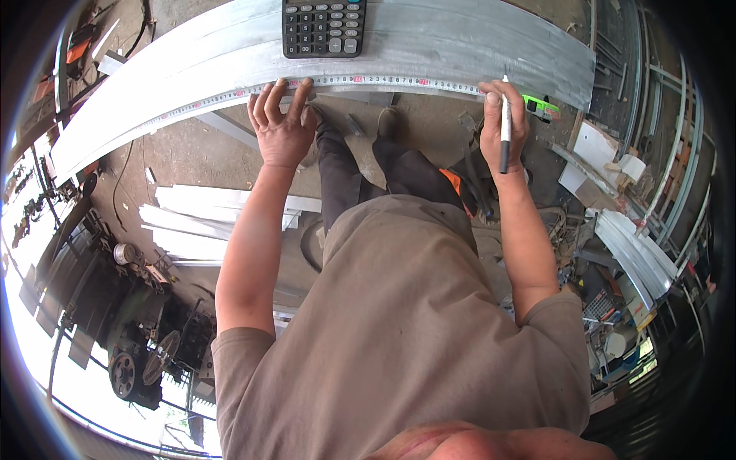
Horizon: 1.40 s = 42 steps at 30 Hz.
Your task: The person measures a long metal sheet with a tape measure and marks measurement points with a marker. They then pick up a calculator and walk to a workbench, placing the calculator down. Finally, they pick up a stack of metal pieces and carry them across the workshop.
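A long grey metal sheet (437, 46) stretches across in front of me. Along its near edge runs a tape measure's white blade (376, 79), reaching from the far left to its green case (541, 107) at the right. My left hand (280, 130) rests with spread fingers, the fingertips on the blade; where its thumb touches is unclear. At the blade's right part, my right hand (502, 126) closes round a white marker pen (506, 123) with a dark lower end. The pen's thin tip points away from me, over the sheet. Beyond my left hand lies a black calculator (322, 29).
White metal strips (192, 222) lie on the floor at the left, near dark machinery with a wheel (124, 376). Metal rails (667, 169) and bent grey sheet pieces (632, 253) stand at the right. An orange item (452, 188) shows beside my leg.
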Tool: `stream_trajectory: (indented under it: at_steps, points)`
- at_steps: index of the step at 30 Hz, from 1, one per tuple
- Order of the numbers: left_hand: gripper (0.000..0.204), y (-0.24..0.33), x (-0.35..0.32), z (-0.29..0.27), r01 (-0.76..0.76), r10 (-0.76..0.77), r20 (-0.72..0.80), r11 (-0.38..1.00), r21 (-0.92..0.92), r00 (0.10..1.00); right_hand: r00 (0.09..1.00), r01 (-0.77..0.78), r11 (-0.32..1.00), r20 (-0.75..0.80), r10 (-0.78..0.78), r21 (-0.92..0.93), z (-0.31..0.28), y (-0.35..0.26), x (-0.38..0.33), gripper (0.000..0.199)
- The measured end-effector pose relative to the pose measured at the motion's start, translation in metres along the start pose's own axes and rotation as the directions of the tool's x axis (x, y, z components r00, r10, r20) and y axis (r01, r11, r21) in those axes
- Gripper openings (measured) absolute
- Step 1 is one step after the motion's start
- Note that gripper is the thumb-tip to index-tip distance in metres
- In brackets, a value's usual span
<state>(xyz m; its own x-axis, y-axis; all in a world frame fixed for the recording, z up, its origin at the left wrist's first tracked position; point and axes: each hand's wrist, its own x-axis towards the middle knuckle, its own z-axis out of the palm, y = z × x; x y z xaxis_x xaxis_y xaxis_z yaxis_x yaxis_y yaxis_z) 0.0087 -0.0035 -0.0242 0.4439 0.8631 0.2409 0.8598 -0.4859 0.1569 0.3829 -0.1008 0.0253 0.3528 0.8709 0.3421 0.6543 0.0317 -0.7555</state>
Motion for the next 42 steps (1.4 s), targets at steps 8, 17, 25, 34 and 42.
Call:
stream_trajectory:
  at_steps: [8, 17, 25, 34, 42]
  points:
    - [0.062, -0.001, -0.001, 0.0, -0.001, 0.001, 0.009, 1.0, 0.005, 1.0, 0.953, -0.302, 0.888, 0.086, 0.29, 0.347, -0.009, -0.006, 0.01, 0.027]
    - [0.065, -0.003, 0.0, 0.0, -0.018, 0.018, 0.019, 1.0, -0.003, 1.0, 0.892, -0.412, 0.754, 0.058, 0.448, 0.512, -0.008, -0.002, 0.012, 0.02]
    - [0.066, -0.003, 0.0, 0.002, -0.023, 0.021, 0.04, 0.999, 0.037, 0.999, 0.89, -0.434, 0.787, 0.072, 0.451, 0.439, -0.01, 0.003, 0.014, 0.02]
    - [0.064, -0.002, 0.0, 0.0, -0.017, 0.013, 0.081, 0.999, 0.05, 0.997, 0.89, -0.455, 0.877, 0.104, 0.443, 0.156, -0.009, 0.008, 0.015, 0.031]
    - [0.064, -0.002, 0.0, -0.001, -0.021, 0.016, 0.086, 0.998, 0.06, 0.996, 0.923, -0.384, 0.898, 0.089, 0.373, 0.215, -0.011, 0.011, 0.017, 0.03]
